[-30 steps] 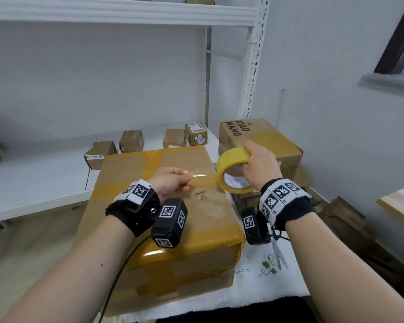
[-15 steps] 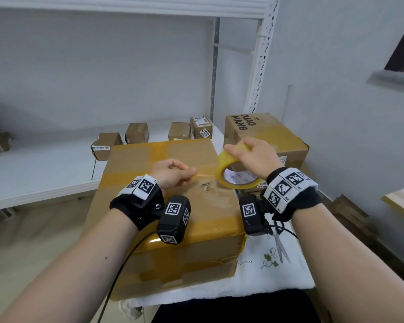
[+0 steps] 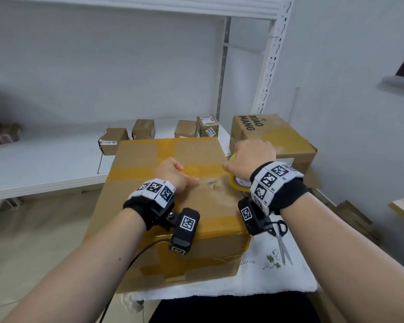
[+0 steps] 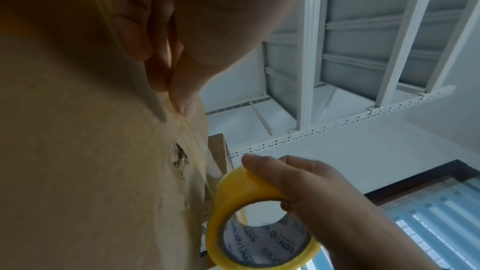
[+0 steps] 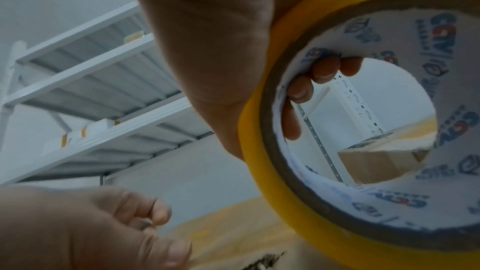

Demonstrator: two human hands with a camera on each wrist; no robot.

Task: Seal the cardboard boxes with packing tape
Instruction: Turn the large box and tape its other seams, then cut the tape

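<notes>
A large cardboard box point(image 3: 147, 152) with yellow tape bands stands in front of me, with a small torn hole point(image 3: 212, 184) in its top. My left hand point(image 3: 173, 174) rests on the box top and pinches the free end of the tape point(image 4: 187, 128) between thumb and finger, just left of the hole. My right hand point(image 3: 252, 157) grips the yellow tape roll point(image 3: 237, 184) at the box's right edge, fingers point(image 5: 298, 89) hooked inside the core. A short strip runs low over the box between the hands. In the left wrist view the roll point(image 4: 249, 190) sits below the pinch.
A second taped box point(image 3: 275, 138) marked XIAO MANG stands behind the right hand. Scissors point(image 3: 281, 241) lie on the white cloth point(image 3: 254, 276) right of the big box. Several small boxes point(image 3: 142, 129) sit on the white shelf point(image 3: 44, 159) behind. A shelf upright point(image 3: 268, 66) rises at the right.
My right hand has lowered the roll from above the box to its right edge, and the strip has come down onto the top. The left hand has kept its pinch.
</notes>
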